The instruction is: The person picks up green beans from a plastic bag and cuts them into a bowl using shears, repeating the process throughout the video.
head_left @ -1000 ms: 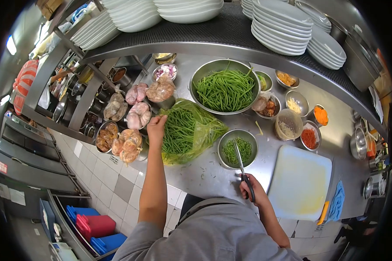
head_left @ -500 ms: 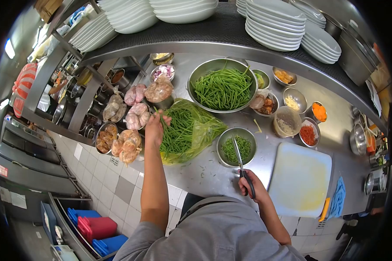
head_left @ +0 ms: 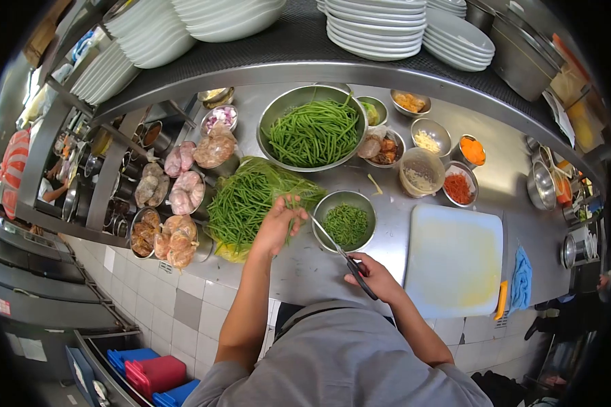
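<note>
My left hand is over the right part of the pile of green beans in a yellow-green plastic bag, its fingers curled in a pinch on a few green beans. My right hand is closed on the black handles of a pair of scissors. The scissor blades point up and left, across the left rim of a steel bowl of finely cut green beans. Behind stands a large steel bowl full of long whole beans.
A white cutting board and a blue cloth lie at the right. Small bowls of shredded carrot and other food stand behind. Bagged meat sits at the left. A shelf edge with stacked plates overhangs the back.
My left hand has moved right, from the bag's left edge toward the small bowl. The scissors have tilted left, away from the bowl's middle. The view has shifted slightly.
</note>
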`<state>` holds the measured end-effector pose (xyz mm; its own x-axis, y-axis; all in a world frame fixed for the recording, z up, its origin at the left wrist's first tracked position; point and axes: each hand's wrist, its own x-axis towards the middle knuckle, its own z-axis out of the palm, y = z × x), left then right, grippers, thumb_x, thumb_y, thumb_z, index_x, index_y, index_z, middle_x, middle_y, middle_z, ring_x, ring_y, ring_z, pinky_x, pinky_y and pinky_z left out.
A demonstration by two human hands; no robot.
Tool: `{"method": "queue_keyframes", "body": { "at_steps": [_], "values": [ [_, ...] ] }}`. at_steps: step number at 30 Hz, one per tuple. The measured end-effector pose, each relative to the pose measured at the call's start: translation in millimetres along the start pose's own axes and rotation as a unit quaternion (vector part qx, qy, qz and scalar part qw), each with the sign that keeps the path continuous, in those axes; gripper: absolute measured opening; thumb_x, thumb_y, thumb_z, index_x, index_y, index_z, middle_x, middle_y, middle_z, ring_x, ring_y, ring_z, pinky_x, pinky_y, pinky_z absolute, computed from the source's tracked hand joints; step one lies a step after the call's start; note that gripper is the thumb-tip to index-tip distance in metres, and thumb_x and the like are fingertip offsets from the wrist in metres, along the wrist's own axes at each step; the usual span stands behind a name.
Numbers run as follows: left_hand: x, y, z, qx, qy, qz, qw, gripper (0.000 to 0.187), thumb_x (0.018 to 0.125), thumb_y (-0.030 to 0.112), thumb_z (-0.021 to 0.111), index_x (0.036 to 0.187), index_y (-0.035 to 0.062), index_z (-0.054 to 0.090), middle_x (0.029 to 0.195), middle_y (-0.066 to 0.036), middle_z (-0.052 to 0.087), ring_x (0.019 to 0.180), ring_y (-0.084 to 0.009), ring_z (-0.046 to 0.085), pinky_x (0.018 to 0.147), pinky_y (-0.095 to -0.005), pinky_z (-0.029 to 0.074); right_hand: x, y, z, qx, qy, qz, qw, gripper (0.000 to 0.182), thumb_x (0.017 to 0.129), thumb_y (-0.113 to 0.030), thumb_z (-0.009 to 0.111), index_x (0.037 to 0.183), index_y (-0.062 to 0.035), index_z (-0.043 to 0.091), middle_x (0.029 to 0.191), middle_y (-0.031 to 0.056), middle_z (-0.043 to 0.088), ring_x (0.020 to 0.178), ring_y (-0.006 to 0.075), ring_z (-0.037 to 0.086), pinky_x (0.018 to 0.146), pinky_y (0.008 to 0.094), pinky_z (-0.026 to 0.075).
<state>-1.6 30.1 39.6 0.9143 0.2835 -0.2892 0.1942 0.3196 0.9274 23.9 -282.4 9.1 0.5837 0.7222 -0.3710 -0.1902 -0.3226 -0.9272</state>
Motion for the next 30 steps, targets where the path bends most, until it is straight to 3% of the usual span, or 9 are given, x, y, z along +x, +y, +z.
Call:
{"method": "queue_keyframes", "body": {
  "at_steps": [2,8,17,30],
  "values": [
    [-1.0,-4.7,8.1,0.039,-0.026,0.006,0.999,0.030,0.099,0.004,0.048,0.128,0.0103,0.050,0.095,-0.009,0.066,0.064,-0.0119,0.050,0.055,-0.0254,0.040,-2.9,-6.4,-1.0,-0.026,0.021,0.014,0.999,0.066,0.090,-0.031,0.086,0.144,-0.0077,0.057,0.081,-0.0034,0.057,0.076,0.0092,0.052,0.072,0.0252,0.045],
    [-4.4,-6.9,15.9,0.102,-0.054,-0.004,0.993,0.034,0.098,0.001,0.048,0.131,0.0089,0.048,0.095,-0.010,0.068,0.063,-0.0089,0.050,0.055,-0.0243,0.042,-7.3,-7.0,-5.5,-0.024,0.031,0.020,0.999,0.061,0.090,-0.022,0.086,0.142,-0.0077,0.058,0.082,-0.0072,0.056,0.076,0.0052,0.050,0.071,0.0226,0.042],
    [-5.6,-11.9,13.9,0.080,-0.076,-0.005,0.994,0.039,0.101,0.004,0.051,0.140,0.0076,0.048,0.096,-0.007,0.068,0.066,-0.0095,0.054,0.058,-0.0237,0.044,0.2,14.6,-5.0,0.013,0.052,0.008,0.999,0.059,0.089,-0.018,0.087,0.140,-0.0079,0.060,0.078,-0.0086,0.055,0.071,0.0036,0.048,0.065,0.0227,0.039],
    [-2.9,-21.1,14.4,0.191,-0.074,-0.052,0.977,0.027,0.105,0.019,0.058,0.127,0.0059,0.065,0.086,0.004,0.063,0.066,-0.0054,0.051,0.058,-0.0218,0.041,-3.0,16.5,-6.1,0.028,0.054,0.042,0.997,0.056,0.090,-0.020,0.086,0.139,-0.0092,0.061,0.076,-0.0058,0.059,0.065,0.0043,0.049,0.059,0.0244,0.039]
  ]
}}
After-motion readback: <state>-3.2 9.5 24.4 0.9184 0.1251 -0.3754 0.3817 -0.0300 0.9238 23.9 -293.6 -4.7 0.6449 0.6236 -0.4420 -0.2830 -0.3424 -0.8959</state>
